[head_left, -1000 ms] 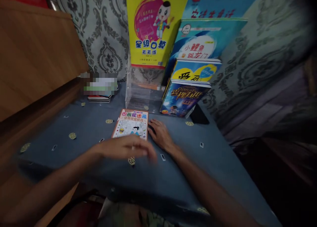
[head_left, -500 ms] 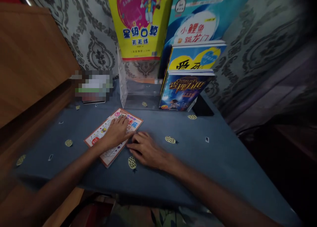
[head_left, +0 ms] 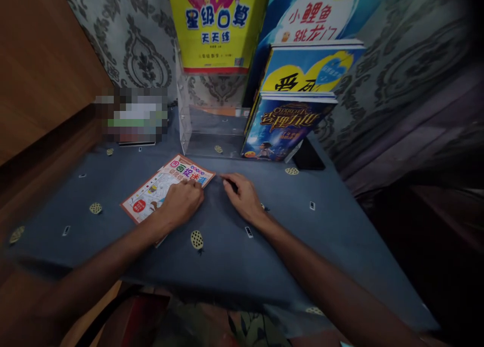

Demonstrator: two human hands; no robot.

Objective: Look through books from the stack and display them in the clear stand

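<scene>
A thin picture book [head_left: 151, 188] with a pink-and-white cover and coloured Chinese characters lies slanted on the table. My left hand [head_left: 184, 200] rests over its lower right part, fingers curled in at the right edge, hiding some of the cover. Just right of the book's upper right corner is my right hand [head_left: 244, 195], its fingers loosely bent toward the book and a gap between thumb and forefinger. Nothing shows in that hand, and its fingertips look just apart from the corner.
A clear plastic book rack [head_left: 212, 144] stands behind, holding a yellow workbook [head_left: 215, 49] and several books, with a dark blue book [head_left: 285, 127] in front. A black flat object [head_left: 309, 155] lies beside it. A blurred stack [head_left: 136, 120] sits at back left on the patterned tablecloth [head_left: 287, 246].
My right hand has moved up and right, from the book's lower right edge to near its upper corner. My left hand has slid down the cover and its fingers have curled in.
</scene>
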